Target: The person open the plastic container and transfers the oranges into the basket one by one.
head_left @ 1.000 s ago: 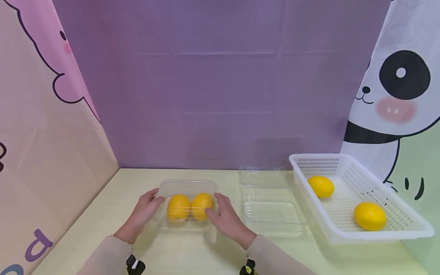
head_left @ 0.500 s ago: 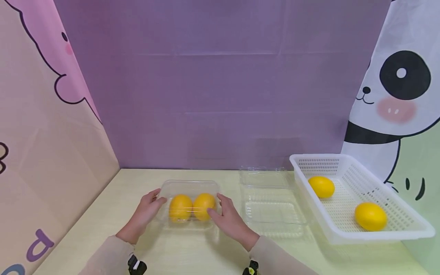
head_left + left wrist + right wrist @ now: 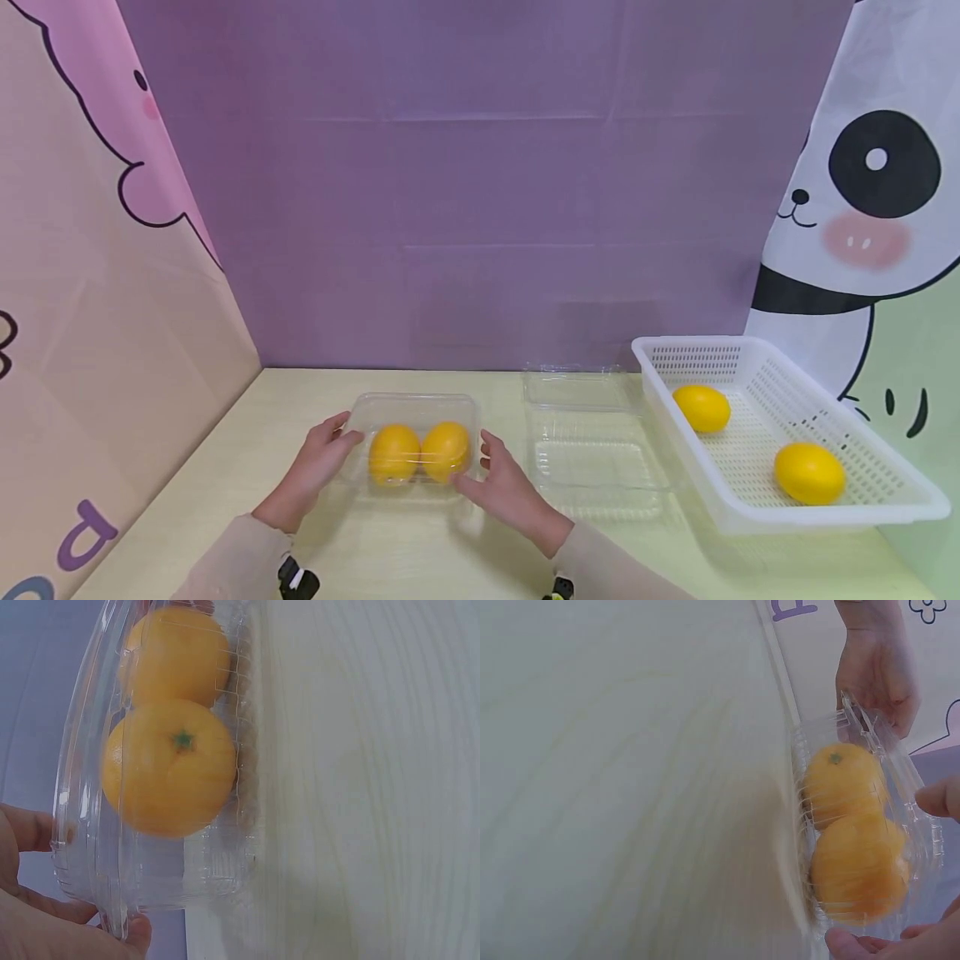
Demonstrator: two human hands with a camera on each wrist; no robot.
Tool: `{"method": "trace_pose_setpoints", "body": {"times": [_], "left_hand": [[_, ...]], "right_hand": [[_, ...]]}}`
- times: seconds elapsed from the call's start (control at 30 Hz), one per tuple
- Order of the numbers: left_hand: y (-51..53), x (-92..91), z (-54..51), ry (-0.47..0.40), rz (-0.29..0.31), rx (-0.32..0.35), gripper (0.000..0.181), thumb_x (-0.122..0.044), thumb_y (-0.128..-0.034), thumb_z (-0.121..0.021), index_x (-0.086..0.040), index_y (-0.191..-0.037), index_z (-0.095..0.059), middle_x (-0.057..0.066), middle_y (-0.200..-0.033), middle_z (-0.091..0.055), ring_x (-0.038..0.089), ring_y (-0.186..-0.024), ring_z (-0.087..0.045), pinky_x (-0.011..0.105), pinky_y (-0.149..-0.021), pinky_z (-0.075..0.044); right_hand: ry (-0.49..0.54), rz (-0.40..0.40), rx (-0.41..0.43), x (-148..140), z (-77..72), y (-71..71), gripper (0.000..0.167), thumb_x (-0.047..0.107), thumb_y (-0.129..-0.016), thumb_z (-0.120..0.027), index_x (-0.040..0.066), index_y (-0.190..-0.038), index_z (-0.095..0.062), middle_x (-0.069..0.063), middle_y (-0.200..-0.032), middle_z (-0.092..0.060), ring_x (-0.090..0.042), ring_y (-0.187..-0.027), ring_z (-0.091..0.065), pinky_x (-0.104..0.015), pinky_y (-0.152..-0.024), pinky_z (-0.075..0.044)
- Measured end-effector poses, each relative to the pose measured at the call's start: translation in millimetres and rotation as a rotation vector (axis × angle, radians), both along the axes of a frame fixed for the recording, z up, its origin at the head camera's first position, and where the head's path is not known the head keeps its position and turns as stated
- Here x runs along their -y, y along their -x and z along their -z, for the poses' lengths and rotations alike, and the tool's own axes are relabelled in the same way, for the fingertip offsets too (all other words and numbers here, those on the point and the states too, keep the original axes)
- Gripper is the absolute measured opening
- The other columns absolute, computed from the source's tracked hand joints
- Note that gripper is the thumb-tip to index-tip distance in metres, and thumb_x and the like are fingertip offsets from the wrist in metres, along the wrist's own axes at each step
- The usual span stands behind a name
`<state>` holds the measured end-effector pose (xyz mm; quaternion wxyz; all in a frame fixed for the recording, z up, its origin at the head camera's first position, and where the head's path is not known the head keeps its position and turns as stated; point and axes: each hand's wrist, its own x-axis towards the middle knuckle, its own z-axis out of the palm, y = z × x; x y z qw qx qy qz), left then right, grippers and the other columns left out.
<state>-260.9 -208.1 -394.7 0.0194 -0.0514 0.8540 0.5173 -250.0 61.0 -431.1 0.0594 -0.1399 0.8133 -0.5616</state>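
The closed-looking clear box (image 3: 412, 407) is at the middle of the work, toward the left part of the counter (image 3: 405, 554); inside it, one orange (image 3: 394, 454) and a second orange (image 3: 446, 450) sit side by side, touching or nearly so; whether the base rests flat on the counter is hard to tell. The left hand (image 3: 311, 462) pinches the box's rim at its left end, thumb on one side and fingers on the other; the right hand (image 3: 517, 492) is spread around the right end, thumb by the near corner and fingers apart from it, not gripping as far as the views show; whether its thumb touches the plastic is unclear.

As for progress, this box seems filled and its lid down, though whether the rim is snapped all the way round cannot be told; to the right, the other clear box (image 3: 592, 458) lies open on the counter, its lid flipped back; beyond it, the white basket (image 3: 825, 518) holds one yellow fruit (image 3: 702, 408) by its left wall and another yellow fruit (image 3: 810, 473) nearer the front; these two remain unboxed, so roughly half the packing looks done.
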Motion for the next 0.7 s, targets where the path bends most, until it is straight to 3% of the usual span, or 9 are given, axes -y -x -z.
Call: {"method": "trace_pose_setpoints", "body": {"times": [0.37, 0.7], "left_hand": [[0.0, 0.0, 0.6, -0.006, -0.005, 0.004, 0.068, -0.024, -0.1031, -0.045, 0.011, -0.154, -0.017, 0.035, -0.157, -0.014, 0.05, -0.143, -0.019, 0.061, -0.115, -0.023], [0.2, -0.3, -0.5, -0.012, -0.001, 0.01, 0.068, -0.025, -0.1032, -0.044, 0.01, -0.155, -0.016, 0.034, -0.157, -0.013, 0.05, -0.143, -0.018, 0.061, -0.115, -0.022]], "right_hand": [[0.076, -0.007, 0.04, -0.2, 4.5, -6.7, 0.087, 0.019, -0.087, -0.078, -0.002, -0.151, -0.024, -0.024, -0.134, -0.051, -0.042, -0.12, -0.053, -0.056, -0.097, -0.05], [0.11, 0.038, 0.029, 4.8, 8.9, -7.2, 0.079, 0.02, -0.088, -0.076, -0.002, -0.146, -0.028, -0.022, -0.129, -0.051, -0.039, -0.117, -0.055, -0.053, -0.094, -0.052]]}}
